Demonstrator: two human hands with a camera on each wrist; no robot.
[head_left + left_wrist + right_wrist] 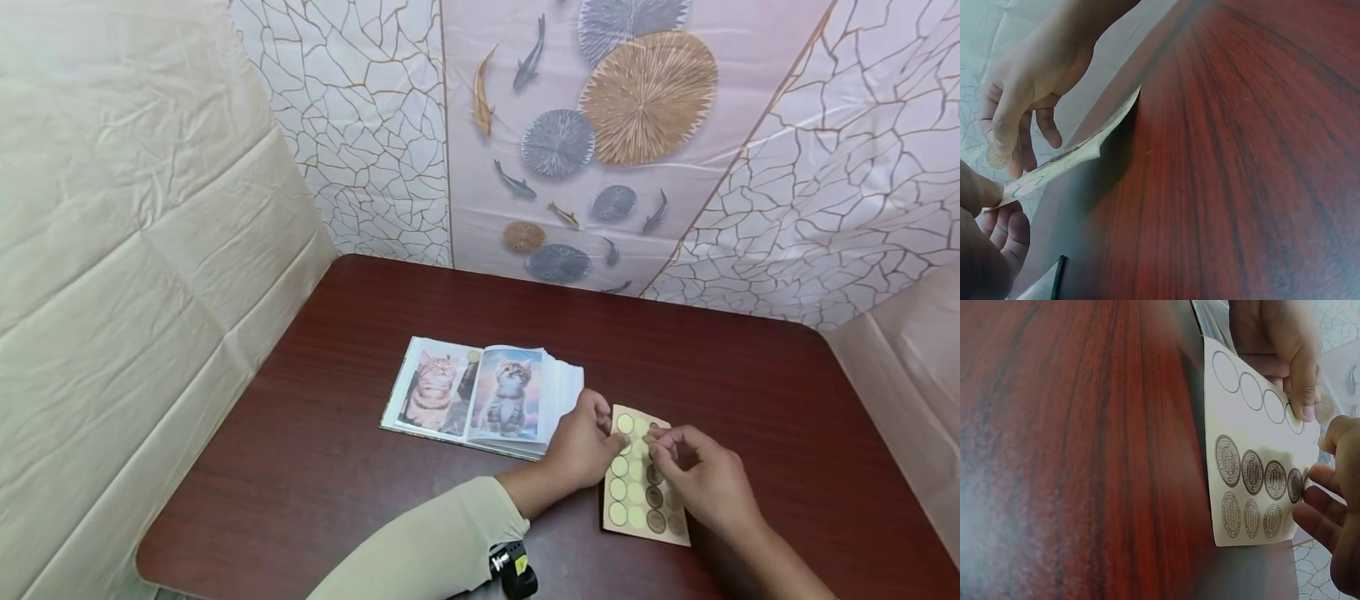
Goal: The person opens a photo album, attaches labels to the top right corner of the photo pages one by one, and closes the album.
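Note:
My left hand (579,446) grips the upper left edge of a sheet of round stickers (636,493), thumb on top and fingers beneath. In the left wrist view the sheet is tilted up off the table. My right hand (708,475) is over its right side, pinching one round gold sticker (999,157) between thumb and finger. Dark and pale printed stickers (1252,472) remain in two rows; the other rows show bare outlined circles. Left of the sheet, a photo album (551,408) lies open at two cat pictures, with a small round gold sticker (473,356) on the left page's upper right corner.
The dark red wooden table (300,467) extends around the album and sheet. Patterned cloth (375,125) hangs behind it, and pale cloth (150,292) along the left. A black wrist camera (513,569) sits at the left sleeve cuff.

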